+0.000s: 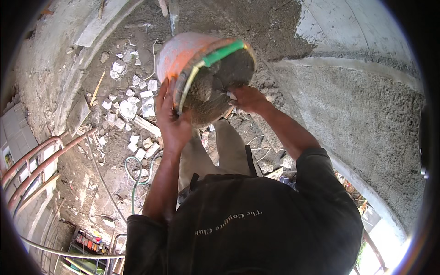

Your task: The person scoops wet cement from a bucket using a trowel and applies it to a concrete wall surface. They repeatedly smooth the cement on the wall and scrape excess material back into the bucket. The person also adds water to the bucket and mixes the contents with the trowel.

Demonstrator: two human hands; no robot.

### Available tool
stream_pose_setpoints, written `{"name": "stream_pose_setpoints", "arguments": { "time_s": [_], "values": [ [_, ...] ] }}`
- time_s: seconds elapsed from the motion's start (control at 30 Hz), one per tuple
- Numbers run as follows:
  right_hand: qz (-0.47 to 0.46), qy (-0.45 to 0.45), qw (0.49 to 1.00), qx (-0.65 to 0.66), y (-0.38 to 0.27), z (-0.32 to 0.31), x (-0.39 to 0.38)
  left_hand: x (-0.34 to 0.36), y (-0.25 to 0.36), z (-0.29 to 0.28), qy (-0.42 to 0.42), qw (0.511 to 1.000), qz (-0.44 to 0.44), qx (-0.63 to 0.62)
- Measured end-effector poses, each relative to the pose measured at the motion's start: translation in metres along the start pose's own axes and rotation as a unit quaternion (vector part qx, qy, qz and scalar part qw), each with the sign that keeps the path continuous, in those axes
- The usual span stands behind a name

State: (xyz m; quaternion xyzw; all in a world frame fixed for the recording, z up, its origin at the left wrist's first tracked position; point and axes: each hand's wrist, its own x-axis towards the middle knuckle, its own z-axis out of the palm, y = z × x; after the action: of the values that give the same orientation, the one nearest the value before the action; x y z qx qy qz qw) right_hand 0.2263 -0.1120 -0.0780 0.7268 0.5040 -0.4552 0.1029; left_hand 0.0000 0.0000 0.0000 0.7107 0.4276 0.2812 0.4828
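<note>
**Mortar pan held tilted between both hands**

While the person stands beside the rough plastered wall (366, 119), an orange pan (183, 57) of wet grey mortar (215, 87) is held up at chest height, tipped on its side with its mouth facing the body. The left hand (172, 119) clasps the near rim, fingers wrapped over the edge. The right hand (247, 98) presses against the opposite rim; its finger grip is partly hidden by mortar. Broken tile pieces (133, 105) and a green hose (137, 178) lie below.
</note>
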Motion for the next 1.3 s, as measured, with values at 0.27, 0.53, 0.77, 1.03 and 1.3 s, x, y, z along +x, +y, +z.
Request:
{"name": "stream_pose_setpoints", "arguments": {
  "time_s": [0.27, 0.53, 0.77, 1.03, 1.3],
  "values": [
    [-0.104, 0.221, 0.965, 0.097, -0.022, -0.017, -0.078, 0.012, -0.024, -0.024, 0.103, 0.936, -0.230, -0.247],
    [-0.028, -0.078, 0.859, 0.505, 0.129, -0.046, -0.054, -0.013, -0.058, -0.050, 0.249, 0.896, -0.297, -0.218],
    [0.169, 0.386, 0.843, 0.335, 0.183, -0.170, -0.178, -0.058, -0.075, -0.101, 0.240, 0.931, -0.261, -0.088],
    [-0.102, 0.088, 0.983, -0.125, -0.026, -0.038, -0.049, -0.077, -0.092, -0.093, 0.188, 0.949, -0.254, -0.014],
    [0.049, 0.046, 0.988, -0.141, -0.086, -0.003, -0.016, -0.039, -0.018, -0.053, 0.021, 0.998, 0.044, -0.037]
  ]
}}
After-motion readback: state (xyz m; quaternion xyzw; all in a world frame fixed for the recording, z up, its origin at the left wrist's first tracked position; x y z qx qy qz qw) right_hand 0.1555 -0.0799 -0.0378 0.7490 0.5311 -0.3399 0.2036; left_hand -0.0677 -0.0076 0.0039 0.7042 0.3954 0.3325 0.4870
